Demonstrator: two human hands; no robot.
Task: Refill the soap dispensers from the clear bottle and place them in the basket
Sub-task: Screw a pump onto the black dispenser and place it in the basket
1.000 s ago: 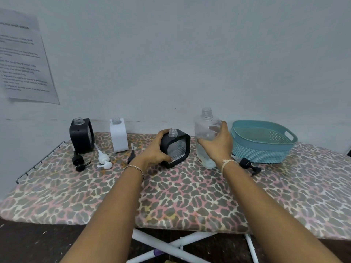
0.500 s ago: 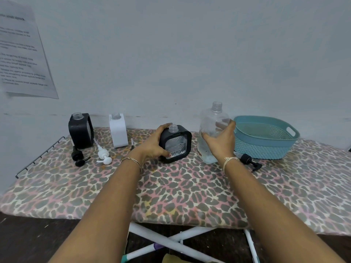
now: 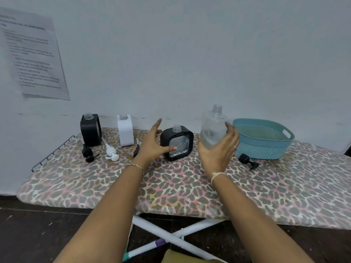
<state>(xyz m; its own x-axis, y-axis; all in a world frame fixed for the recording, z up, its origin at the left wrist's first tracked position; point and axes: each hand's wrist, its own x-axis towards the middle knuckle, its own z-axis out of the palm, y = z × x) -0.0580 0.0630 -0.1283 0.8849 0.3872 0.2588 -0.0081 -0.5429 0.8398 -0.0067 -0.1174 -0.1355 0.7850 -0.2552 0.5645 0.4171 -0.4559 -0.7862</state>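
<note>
**Clear plastic bottle, both hands loose around the work**

Clear and uncapped, the refill bottle (image 3: 212, 126) stands upright near the far edge of the leopard-print ironing board (image 3: 171, 186), just beside the teal basket (image 3: 266, 149). The right hand (image 3: 218, 150) cups round it with fingers spread and loosely curved; whether they touch it cannot be told. The left hand (image 3: 152, 147) is splayed wide beside the open black square dispenser (image 3: 177, 143), thumb at its front face. Toward the board's left end stand another black dispenser (image 3: 90, 130) and a white dispenser (image 3: 125, 131), with a black pump head (image 3: 88, 153) and a white pump head (image 3: 111, 153) lying before them.
</note>
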